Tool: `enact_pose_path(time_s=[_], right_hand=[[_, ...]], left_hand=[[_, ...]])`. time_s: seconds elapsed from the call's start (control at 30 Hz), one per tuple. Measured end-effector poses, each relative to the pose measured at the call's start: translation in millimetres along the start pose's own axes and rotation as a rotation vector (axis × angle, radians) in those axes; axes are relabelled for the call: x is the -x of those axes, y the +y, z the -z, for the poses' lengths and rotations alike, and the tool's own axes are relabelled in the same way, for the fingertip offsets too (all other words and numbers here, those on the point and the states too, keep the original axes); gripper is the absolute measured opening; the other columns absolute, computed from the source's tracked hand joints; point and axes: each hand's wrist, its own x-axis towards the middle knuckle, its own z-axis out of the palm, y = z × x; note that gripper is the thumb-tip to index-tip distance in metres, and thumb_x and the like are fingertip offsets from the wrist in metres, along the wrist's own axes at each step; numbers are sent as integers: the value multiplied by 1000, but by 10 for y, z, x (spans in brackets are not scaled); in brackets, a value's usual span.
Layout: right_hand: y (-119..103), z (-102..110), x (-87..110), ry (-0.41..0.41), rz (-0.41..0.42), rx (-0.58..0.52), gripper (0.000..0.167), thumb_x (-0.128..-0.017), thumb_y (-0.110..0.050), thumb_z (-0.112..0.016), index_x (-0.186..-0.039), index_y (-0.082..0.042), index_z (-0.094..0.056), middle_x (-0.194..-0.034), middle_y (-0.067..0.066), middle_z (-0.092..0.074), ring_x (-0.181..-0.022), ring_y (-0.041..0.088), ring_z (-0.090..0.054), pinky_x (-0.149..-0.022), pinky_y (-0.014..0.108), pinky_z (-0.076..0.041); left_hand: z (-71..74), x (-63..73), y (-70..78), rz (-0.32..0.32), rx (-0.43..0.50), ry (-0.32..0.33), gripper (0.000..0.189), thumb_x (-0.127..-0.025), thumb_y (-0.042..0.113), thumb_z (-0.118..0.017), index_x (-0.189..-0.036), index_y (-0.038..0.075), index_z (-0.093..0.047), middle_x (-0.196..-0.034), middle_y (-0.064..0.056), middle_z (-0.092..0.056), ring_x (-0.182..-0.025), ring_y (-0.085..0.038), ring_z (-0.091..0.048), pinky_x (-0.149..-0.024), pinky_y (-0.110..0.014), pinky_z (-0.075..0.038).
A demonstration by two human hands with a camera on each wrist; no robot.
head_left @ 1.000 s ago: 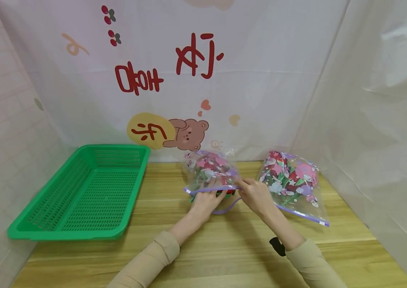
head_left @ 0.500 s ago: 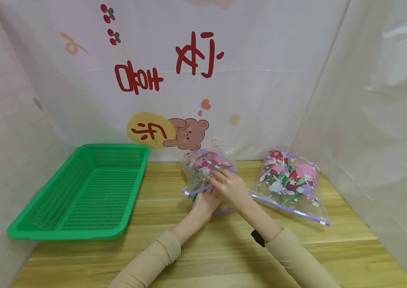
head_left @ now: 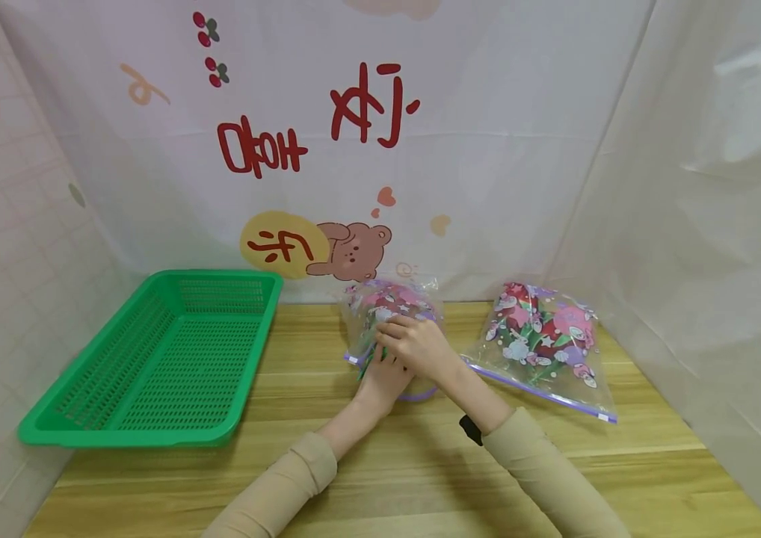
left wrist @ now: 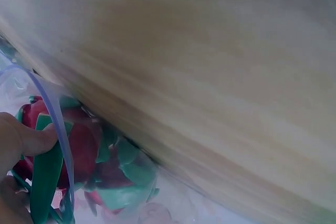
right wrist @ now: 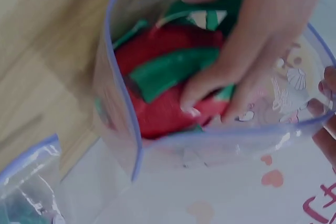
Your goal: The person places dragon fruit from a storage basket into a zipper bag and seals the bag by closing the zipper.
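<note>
A clear zip bag (head_left: 390,295) with pink prints and a purple zip edge lies with its mouth toward me. Inside are red dragon fruits with green scales; one dragon fruit (right wrist: 163,111) is at the mouth, another dragon fruit (left wrist: 126,179) deeper in. My left hand (head_left: 383,385) reaches into the mouth and grips the nearer fruit, thumb on one side and fingers on the other. Crossing above it, my right hand (head_left: 421,347) pinches the upper zip edge, its fingertips (right wrist: 328,90) showing at the side of the right wrist view.
A second printed zip bag (head_left: 542,336) with red and green contents lies on the wooden table (head_left: 421,478) to the right. On the left stands a green plastic basket (head_left: 125,439). A printed white cloth (head_left: 488,164) hangs behind.
My right hand has moved left from the bag's right corner to the middle of the upper edge, over the left hand. The left hand stays in the mouth.
</note>
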Motion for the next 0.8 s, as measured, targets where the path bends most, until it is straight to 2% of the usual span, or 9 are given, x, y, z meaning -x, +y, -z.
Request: enact_pose_path(time_s=[0.03,0.13,0.2,0.3,0.47,0.53,0.63,0.77,0.8], right_hand=[[135,61,-9,-25,157,-29,19,-71,-5,-76,-87,-15,-77,-94,-2,-75,-87,15,-71,-73,27,-59],[278,119,-69,-60,233,-88,19,-76,-7,-73,-94,-14,-76,-98,0,-75,-87,15,-72,-70,26,-59],[340,140,-88,-87,255,-123,19,-78,-7,-72,-96,-13,-76,-99,1,-75,-86,15,-72,-70,26,-59],[381,153,-97,-98,260,-162,20,-77,-7,-73,-96,-13,-75,-99,1,-75,-84,14,-73,-69,25,-58],[418,135,-68,-41,271,-195,18,-77,-5,-73,-94,-12,-74,-97,1,-75,-82,15,-72,-68,25,-58],[445,120,-33,-17,265,-201,19,-76,-3,-73,-93,-12,-74,-96,2,-75,-82,15,-72,-68,26,-58],[508,97,57,-15,242,-190,22,-75,-3,-76,-96,-10,-74,-99,3,-75,-85,17,-72,-69,28,-58],[621,100,220,-66,172,-176,33,-73,-8,-80,-106,-9,-72,-107,6,-72,-94,22,-70,-72,32,-59],[651,107,264,-78,144,-184,36,-73,-8,-80,-108,-9,-71,-109,7,-72,-95,24,-70,-72,32,-59]], left_hand=[[2,-3,1,-3,20,-17,85,-70,39,-81,-141,27,-38,-146,0,-41,-135,-19,-41,-109,-38,-41],[1,-17,7,-9,46,-46,93,-71,39,-81,-146,31,-28,-149,-4,-33,-140,-22,-33,-111,-40,-39],[-3,-27,15,-7,59,-48,96,-70,38,-82,-147,33,-25,-149,-4,-30,-141,-23,-30,-111,-40,-39],[2,-49,17,-2,74,-54,100,-67,39,-84,-147,34,-24,-150,-4,-27,-143,-23,-26,-113,-41,-36],[41,-91,-9,-2,74,-76,100,-67,40,-84,-146,34,-24,-152,-5,-26,-145,-25,-22,-116,-42,-31],[53,-94,-22,-6,89,-86,100,-68,38,-83,-147,32,-23,-153,-6,-25,-145,-24,-23,-113,-38,-36],[52,-80,-38,-4,124,-91,100,-70,35,-83,-149,32,-21,-152,-7,-27,-140,-20,-32,-94,-23,-51],[42,-60,-55,-9,146,-70,97,-71,34,-82,-149,35,-24,-150,-4,-32,-137,-18,-38,-95,-27,-51],[40,-55,-57,-13,144,-65,97,-71,35,-82,-149,36,-25,-151,-3,-33,-138,-18,-38,-101,-32,-48]])
